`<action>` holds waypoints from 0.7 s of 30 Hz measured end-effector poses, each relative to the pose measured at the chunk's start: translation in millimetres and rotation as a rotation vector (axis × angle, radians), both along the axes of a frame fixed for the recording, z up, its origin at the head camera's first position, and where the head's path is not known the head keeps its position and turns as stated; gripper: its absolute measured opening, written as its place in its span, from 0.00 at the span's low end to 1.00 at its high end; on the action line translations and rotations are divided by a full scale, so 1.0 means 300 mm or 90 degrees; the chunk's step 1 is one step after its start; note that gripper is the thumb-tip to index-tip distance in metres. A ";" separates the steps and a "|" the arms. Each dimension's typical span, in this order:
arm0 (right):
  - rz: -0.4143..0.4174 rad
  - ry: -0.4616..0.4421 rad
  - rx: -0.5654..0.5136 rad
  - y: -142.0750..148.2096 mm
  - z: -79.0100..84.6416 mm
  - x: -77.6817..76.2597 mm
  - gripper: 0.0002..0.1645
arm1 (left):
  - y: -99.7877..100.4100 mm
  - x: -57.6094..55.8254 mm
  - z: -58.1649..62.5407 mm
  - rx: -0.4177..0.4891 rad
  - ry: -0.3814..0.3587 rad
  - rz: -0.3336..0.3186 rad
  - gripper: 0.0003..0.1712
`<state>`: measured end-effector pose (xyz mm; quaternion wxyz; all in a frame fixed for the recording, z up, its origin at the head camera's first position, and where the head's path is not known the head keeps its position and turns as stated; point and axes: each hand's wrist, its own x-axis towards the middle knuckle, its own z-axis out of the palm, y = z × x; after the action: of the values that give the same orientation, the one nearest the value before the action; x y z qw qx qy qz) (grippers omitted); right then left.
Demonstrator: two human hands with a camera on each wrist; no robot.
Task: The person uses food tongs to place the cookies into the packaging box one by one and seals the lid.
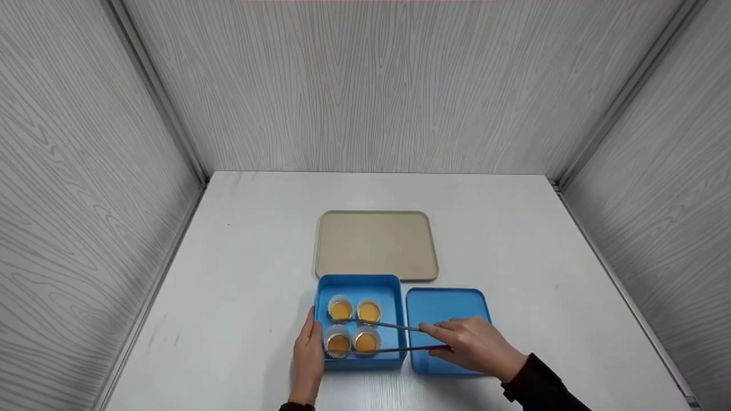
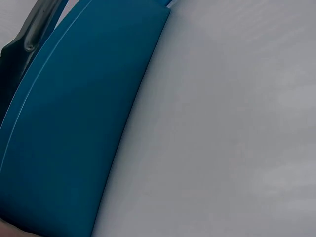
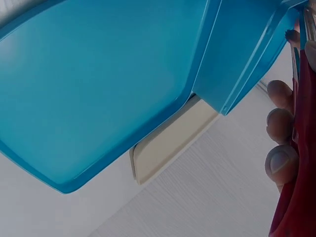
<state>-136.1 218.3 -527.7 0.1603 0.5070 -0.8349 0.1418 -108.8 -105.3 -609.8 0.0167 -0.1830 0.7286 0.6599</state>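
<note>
A blue box [image 1: 389, 288] holds several small yellow cakes [image 1: 369, 311] in pale paper cups, set in two rows. My left hand [image 1: 308, 359] lies along the box's left side, fingers extended against its wall. The box wall [image 2: 84, 108] fills much of the left wrist view. In my right hand [image 1: 477, 345] I grip a pair of tongs [image 1: 394, 326] with red handles [image 3: 302, 148]. Their two metal arms are spread and reach leftward over the box, one across each row. Whether the tips touch a cake cannot be told.
A blue lid-like tray [image 1: 445, 305] lies just right of the box, under my right hand. Behind the box is a beige rectangular tray [image 1: 374, 242]. Pale wood-grain panels [image 1: 342, 85] wall the white table [image 1: 251, 251] at the back and both sides.
</note>
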 end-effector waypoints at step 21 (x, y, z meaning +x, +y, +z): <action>-0.078 0.052 -0.087 0.145 0.019 -0.006 0.38 | 0.004 -0.008 0.000 -0.015 -0.014 0.005 0.33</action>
<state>-138.1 261.9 -522.1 0.2368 0.4479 -0.8457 0.1678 -111.2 -104.0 -609.9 0.0201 -0.1935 0.7354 0.6492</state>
